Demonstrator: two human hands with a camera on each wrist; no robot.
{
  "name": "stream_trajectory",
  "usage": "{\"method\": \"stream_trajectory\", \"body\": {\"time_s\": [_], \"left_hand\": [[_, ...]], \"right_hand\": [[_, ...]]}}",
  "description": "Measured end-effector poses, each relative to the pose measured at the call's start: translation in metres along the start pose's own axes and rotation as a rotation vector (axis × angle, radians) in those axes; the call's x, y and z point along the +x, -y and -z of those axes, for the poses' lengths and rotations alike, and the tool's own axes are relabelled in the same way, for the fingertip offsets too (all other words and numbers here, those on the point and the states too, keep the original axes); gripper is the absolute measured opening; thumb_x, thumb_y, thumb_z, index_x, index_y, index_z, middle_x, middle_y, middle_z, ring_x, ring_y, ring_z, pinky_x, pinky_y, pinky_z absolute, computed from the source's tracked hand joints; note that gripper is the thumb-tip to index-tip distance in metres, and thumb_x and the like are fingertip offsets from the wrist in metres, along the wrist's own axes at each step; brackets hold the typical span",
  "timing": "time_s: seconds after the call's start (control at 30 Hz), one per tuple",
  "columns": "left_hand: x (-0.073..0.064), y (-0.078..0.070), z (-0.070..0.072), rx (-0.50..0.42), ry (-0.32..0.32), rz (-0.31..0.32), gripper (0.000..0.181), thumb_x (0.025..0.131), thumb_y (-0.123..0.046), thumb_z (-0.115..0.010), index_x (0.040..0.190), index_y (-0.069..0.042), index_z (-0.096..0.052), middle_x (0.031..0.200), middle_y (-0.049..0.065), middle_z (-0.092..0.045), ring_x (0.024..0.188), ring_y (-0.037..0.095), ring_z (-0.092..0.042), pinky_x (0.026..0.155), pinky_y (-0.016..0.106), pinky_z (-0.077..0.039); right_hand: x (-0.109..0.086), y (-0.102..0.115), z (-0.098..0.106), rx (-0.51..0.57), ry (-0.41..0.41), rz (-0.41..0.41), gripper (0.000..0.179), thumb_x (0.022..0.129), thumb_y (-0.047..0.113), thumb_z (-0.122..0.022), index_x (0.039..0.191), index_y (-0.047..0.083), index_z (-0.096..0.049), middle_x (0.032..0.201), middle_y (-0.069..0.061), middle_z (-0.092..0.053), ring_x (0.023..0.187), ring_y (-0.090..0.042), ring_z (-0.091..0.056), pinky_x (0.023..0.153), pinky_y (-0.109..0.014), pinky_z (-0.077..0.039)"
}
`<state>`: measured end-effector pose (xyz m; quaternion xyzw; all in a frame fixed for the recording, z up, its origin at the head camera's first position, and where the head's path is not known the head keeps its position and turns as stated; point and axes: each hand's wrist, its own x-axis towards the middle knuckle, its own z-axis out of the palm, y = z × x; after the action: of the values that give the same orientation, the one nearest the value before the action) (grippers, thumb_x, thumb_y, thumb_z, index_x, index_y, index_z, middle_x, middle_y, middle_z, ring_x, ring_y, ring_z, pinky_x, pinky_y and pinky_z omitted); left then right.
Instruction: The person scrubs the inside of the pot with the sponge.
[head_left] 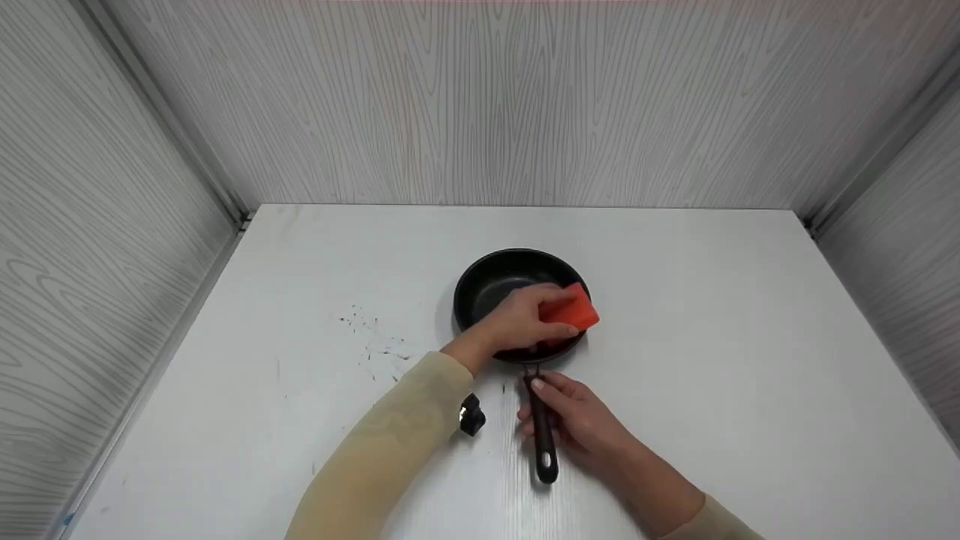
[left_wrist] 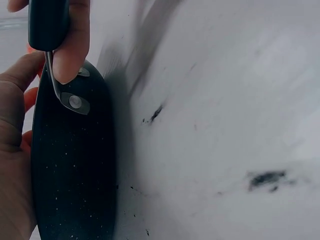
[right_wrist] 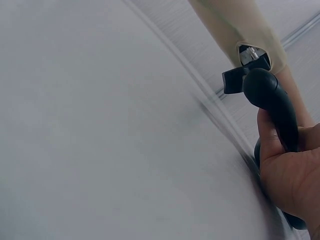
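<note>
A black frying pan is near the middle of the white table, its handle pointing toward me. My left hand reaches across into it and pinches an orange-red sponge between thumb and fingers, against the pan's right inner wall. My right hand grips the handle close to the pan, thumb on top. In the left wrist view, the pan's dark speckled outer side shows, with a riveted metal bracket. The right wrist view shows the handle's end rising out of my right hand.
Dark specks and smears mark the table left of the pan. A small black device pokes out under the left sleeve. Grey wood-grain panels wall the table at the back and both sides.
</note>
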<state>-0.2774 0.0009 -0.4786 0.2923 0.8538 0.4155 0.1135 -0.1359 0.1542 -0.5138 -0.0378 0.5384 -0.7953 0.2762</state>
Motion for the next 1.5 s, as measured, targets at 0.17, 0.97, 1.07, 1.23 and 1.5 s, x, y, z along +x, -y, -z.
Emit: {"method": "stream_trajectory", "body": {"time_s": [0.17, 0.97, 1.07, 1.23, 1.5], "left_hand": [[0.003, 0.002, 0.001, 0.053, 0.003, -0.019, 0.068, 0.095, -0.041, -0.081, 0.154, -0.017, -0.058, 0.156, 0.003, -0.054, 0.139, 0.016, -0.050, 0.116, 0.027, -0.038], [0.007, 0.004, -0.001, 0.252, -0.048, -0.091, 0.064, 0.095, -0.040, -0.081, 0.153, -0.022, -0.060, 0.158, 0.008, -0.051, 0.145, 0.024, -0.047, 0.120, 0.036, -0.035], [0.008, 0.005, -0.001, 0.265, -0.054, -0.092, 0.065, 0.095, -0.041, -0.080, 0.153, -0.021, -0.060, 0.159, 0.009, -0.050, 0.146, 0.025, -0.046, 0.120, 0.037, -0.035], [0.011, 0.008, 0.000, 0.287, -0.059, -0.094, 0.065, 0.096, -0.041, -0.080, 0.154, -0.022, -0.059, 0.161, 0.009, -0.047, 0.147, 0.025, -0.045, 0.121, 0.037, -0.035], [0.014, 0.012, 0.001, 0.308, -0.036, -0.039, 0.070, 0.095, -0.046, -0.079, 0.159, -0.031, -0.052, 0.163, 0.011, -0.044, 0.146, 0.025, -0.046, 0.119, 0.037, -0.037]], "right_hand": [[0.000, 0.000, -0.001, 0.009, -0.006, 0.003, 0.045, 0.113, 0.025, -0.053, 0.144, -0.007, -0.045, 0.091, -0.010, -0.072, 0.074, -0.018, -0.075, 0.070, -0.033, -0.062], [0.000, -0.001, 0.000, -0.006, -0.014, 0.015, 0.041, 0.113, 0.023, -0.053, 0.139, -0.008, -0.048, 0.090, -0.010, -0.072, 0.073, -0.019, -0.076, 0.066, -0.032, -0.061], [0.001, -0.002, 0.000, -0.015, -0.015, 0.014, 0.041, 0.113, 0.024, -0.053, 0.139, -0.008, -0.047, 0.091, -0.010, -0.072, 0.074, -0.019, -0.076, 0.062, -0.029, -0.059], [0.000, -0.002, 0.001, -0.024, -0.012, 0.021, 0.042, 0.113, 0.024, -0.053, 0.138, -0.008, -0.047, 0.091, -0.009, -0.072, 0.074, -0.019, -0.076, 0.060, -0.027, -0.058], [0.000, -0.001, 0.000, -0.014, -0.012, 0.017, 0.043, 0.113, 0.025, -0.054, 0.140, -0.007, -0.048, 0.090, -0.009, -0.073, 0.073, -0.017, -0.076, 0.062, -0.029, -0.059]]}}
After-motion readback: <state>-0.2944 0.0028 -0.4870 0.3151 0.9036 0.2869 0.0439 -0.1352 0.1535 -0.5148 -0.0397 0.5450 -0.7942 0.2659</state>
